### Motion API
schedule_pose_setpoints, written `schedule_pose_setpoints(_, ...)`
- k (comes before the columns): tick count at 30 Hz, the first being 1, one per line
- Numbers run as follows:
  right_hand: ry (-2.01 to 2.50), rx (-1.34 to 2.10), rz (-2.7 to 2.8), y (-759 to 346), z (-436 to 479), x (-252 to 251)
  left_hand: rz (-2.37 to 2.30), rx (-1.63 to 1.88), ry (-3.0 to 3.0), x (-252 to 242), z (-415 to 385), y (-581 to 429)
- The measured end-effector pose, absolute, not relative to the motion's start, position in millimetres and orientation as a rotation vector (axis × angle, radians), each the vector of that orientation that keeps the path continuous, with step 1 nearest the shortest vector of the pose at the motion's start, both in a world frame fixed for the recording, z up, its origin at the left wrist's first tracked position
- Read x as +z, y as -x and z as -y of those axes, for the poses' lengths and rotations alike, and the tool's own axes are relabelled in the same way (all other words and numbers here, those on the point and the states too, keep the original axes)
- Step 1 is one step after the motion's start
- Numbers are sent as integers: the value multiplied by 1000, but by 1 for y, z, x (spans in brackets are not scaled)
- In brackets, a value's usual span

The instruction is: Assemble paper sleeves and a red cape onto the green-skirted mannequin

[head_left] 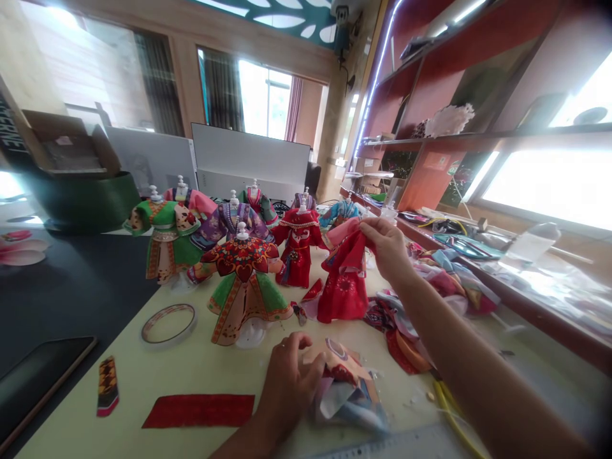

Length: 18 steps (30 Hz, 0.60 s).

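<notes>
My right hand (386, 245), fingers pinched together, holds the top of a small red garment (343, 296) with a pink part at its shoulder. The garment hangs upright just right of a red dressed doll stand (296, 252). Lower down, my left hand (294, 373) has curved fingers over the left edge of a clear bag of fabric pieces (351, 389); whether it grips anything between thumb and fingers is hard to see. A flat red cloth strip (201, 410) lies left of that hand.
Several miniature costumes on stands, one green and red (246, 287), fill the table's back. A tape roll (168, 324) and patterned piece (108, 386) lie left. Fabric scraps (444, 280), yellow-handled tool (452, 408) and ruler (392, 446) are at right.
</notes>
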State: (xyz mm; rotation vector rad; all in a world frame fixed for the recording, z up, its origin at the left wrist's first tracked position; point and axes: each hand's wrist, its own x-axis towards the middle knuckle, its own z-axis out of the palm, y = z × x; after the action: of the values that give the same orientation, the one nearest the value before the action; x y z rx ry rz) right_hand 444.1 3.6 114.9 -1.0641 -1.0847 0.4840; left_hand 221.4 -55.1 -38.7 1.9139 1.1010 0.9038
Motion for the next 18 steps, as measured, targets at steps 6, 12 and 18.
schedule_pose_setpoints(6,961,565,1066,-438,-2,127,-1020,942,-1762,-36,57,-218)
schedule_pose_setpoints(12,870,604,1005,-428,15,148,-990,1066,-1538,-48,50,-225)
schedule_pose_setpoints(18,847,768,1109,-402,34,144,-844,1120,-1289,-41,45,-228)
